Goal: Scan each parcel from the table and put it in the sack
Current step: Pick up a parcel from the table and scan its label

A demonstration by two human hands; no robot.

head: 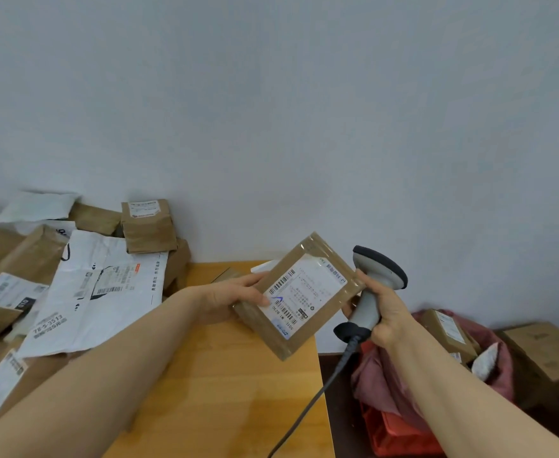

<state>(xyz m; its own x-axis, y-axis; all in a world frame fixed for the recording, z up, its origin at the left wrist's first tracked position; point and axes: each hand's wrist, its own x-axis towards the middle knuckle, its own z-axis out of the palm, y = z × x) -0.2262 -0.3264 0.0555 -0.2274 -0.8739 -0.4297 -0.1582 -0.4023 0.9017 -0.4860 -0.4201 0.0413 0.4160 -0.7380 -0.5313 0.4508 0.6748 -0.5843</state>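
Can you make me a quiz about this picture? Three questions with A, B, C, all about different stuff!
1. What colour is the table? A blue; B orange-brown; C black.
2. Where is the sack? A on the table; B on the wall; C down beside the table, to the right.
3. The scanner is: A lying on the table; B gripped by the right hand; C inside the sack.
Answers: 1 B, its wooden top looks orange-brown. 2 C, it sits low past the table's right edge. 3 B, fingers curl round its handle.
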